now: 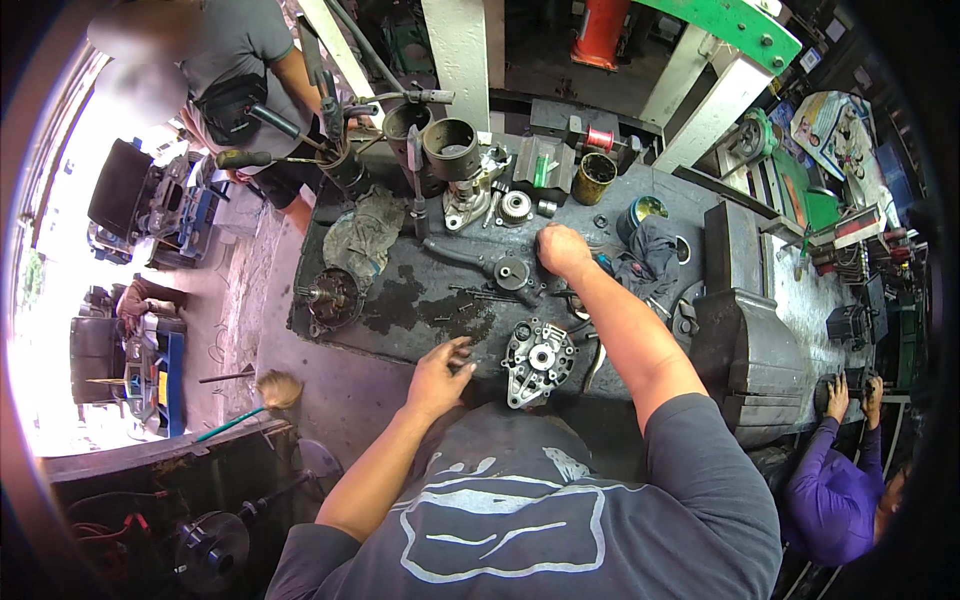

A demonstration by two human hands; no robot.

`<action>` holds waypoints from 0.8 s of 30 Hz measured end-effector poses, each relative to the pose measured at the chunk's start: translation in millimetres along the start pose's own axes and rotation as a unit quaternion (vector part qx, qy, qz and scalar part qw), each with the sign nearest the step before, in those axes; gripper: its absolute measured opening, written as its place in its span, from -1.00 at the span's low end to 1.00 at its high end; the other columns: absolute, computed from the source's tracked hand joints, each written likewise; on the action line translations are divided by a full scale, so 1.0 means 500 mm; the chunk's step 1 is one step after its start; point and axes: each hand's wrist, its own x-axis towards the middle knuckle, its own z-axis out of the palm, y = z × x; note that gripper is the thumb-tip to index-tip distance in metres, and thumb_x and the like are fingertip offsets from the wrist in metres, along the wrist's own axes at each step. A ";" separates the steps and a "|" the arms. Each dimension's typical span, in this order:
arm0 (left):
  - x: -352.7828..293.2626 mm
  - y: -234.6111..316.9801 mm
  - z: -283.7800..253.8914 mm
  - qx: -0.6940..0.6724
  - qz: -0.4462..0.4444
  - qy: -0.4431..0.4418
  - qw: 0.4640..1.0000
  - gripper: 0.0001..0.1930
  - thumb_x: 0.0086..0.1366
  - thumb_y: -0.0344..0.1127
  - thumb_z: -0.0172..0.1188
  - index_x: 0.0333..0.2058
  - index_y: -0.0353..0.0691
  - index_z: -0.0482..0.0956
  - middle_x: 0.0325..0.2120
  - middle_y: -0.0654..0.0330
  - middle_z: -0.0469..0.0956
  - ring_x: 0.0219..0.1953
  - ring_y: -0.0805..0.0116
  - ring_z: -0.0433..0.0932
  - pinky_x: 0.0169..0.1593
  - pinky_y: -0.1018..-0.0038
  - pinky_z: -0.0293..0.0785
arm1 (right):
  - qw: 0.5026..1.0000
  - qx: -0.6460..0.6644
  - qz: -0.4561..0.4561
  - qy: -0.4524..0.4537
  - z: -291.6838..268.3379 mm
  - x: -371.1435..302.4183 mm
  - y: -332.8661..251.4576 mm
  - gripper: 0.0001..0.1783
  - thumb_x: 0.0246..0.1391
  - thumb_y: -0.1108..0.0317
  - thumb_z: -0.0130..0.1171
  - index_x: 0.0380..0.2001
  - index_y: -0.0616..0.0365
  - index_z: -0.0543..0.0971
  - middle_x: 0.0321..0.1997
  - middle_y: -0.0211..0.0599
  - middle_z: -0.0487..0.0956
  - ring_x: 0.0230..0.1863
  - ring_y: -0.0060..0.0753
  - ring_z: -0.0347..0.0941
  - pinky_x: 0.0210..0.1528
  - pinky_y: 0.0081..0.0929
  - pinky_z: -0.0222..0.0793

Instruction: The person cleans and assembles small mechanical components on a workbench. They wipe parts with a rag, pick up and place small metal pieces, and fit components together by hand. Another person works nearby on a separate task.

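Observation:
Over the bench's near edge hangs my left hand [438, 382], its fingers loosely bent and apart, with nothing visible in them. My right hand [563, 250] reaches to the middle of the bench and is closed; whatever its fingers hold is hidden. Left of it lies a dark pulley-like round part [511, 273] beside a curved black handle [455, 254]. A round metal alternator housing [541, 356] sits near me between my arms. Several thin bolts [487, 294] lie between my left hand and the pulley-like part. Beyond my right hand stands a small silver gear-like rotor [514, 207].
A dark oily workbench [400, 330] carries a grey rag [362, 236], a second round housing [335, 298], tins [596, 178] and a dark cloth [648, 262]. A large vise [748, 340] stands at the right. One person [250, 75] is at far left, another in purple [835, 490] at right.

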 end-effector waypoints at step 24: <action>0.012 0.107 0.056 -0.135 -0.007 -0.057 0.989 -0.83 0.40 -0.48 0.42 -0.08 -0.38 0.80 -0.25 0.23 0.81 -0.20 0.54 0.70 -0.07 0.50 0.63 | 0.797 0.565 0.214 -0.003 -0.098 -0.529 -0.262 -0.72 0.42 0.37 0.28 0.02 0.36 0.77 -0.35 -0.34 0.76 -0.37 -0.53 0.59 -0.27 -0.48 0.52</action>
